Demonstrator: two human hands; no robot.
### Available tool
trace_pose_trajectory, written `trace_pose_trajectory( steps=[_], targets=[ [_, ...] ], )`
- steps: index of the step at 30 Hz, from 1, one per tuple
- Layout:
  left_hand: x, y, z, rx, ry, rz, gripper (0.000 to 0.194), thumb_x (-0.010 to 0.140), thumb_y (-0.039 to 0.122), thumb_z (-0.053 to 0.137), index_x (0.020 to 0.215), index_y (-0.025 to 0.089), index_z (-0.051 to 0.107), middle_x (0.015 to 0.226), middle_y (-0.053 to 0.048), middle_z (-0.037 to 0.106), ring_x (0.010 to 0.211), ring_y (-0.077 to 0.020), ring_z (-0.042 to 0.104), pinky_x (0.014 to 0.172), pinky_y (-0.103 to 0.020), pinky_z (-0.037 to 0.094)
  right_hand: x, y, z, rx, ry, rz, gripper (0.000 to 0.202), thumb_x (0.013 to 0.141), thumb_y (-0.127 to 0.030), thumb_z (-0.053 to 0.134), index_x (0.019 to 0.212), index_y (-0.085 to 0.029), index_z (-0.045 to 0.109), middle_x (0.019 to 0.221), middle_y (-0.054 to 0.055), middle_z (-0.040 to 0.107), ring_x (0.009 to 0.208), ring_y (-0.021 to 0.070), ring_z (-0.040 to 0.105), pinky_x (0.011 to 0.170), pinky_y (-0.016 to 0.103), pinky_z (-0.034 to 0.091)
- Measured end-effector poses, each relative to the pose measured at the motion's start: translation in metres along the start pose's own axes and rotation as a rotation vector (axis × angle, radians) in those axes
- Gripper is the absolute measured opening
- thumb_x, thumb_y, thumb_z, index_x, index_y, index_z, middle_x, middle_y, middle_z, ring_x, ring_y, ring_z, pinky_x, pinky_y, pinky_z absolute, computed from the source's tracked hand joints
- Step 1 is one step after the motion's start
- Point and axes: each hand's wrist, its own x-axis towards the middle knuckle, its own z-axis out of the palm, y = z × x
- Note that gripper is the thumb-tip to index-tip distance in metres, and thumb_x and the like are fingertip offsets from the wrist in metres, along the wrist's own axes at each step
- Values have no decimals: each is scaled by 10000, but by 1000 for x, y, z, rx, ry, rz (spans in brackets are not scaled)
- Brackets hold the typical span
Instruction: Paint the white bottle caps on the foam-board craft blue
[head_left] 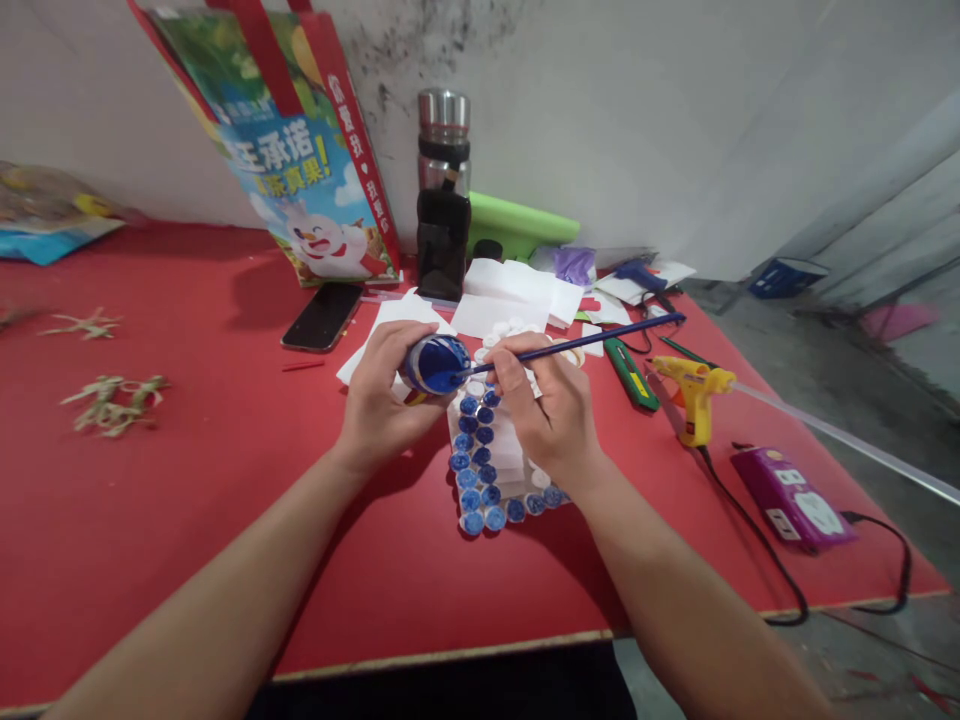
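While the left fingers (400,337) grasp the round cup of blue paint (438,364), the right fingers (511,376), pinching the slim dark-blue brush (607,336), should wipe excess against the cup's rim.

Glue stick (847,435) cut off at right edge

Bag (300,170) nr steel flask (444,140) | blk phone (322,317) | purple pwr skt (795,500)

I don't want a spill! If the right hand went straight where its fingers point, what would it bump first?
Probably the cup in the left hand. The right hand and its brush both point that way. Depth is unclear, so it might pass over the rim.
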Motion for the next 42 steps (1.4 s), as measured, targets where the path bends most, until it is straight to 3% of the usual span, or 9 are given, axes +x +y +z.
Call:
trace_pose_trajectory(
  steps=[6,16,22,30,42],
  targets=[
    [-1,-2,1,20,4,-64,560,826,322,887,1347,289,683,1332,-102,747,1247,-339,717,1136,-564,602,0,2,0,-12,2,3,185,1148,-330,555,1029,-246,668,890,1,761,719,127,679,768,315,597],
    [-1,-4,0,29,6,-14,569,847,284,889,1373,282,671,1338,-104,744,1260,-334,717,1134,-554,598,0,-1,-3,18,84,30,176,1152,-312,567,1034,-242,679,925,1,746,740,119,700,713,298,594],
    [-5,-13,5,-79,94,-201,596,778,271,926,1328,283,697,1363,-88,723,1284,-340,712,1136,-540,590,0,3,-8,-37,185,89,209,1156,-361,551,1020,-251,665,881,-15,735,665,108,658,685,303,578],
    [-5,-13,6,-135,104,-263,595,745,268,942,1295,265,715,1340,-89,719,1269,-337,720,1126,-520,575,3,2,-5,-92,104,11,247,1138,-288,539,905,-245,607,734,-43,623,631,104,588,625,266,514],
    [-5,-14,6,-131,105,-241,590,740,254,938,1287,276,718,1329,-83,723,1272,-333,716,1131,-530,566,0,5,-1,-107,44,8,223,1135,-255,541,937,-244,643,777,-22,687,687,121,640,677,288,545]
  ],
)
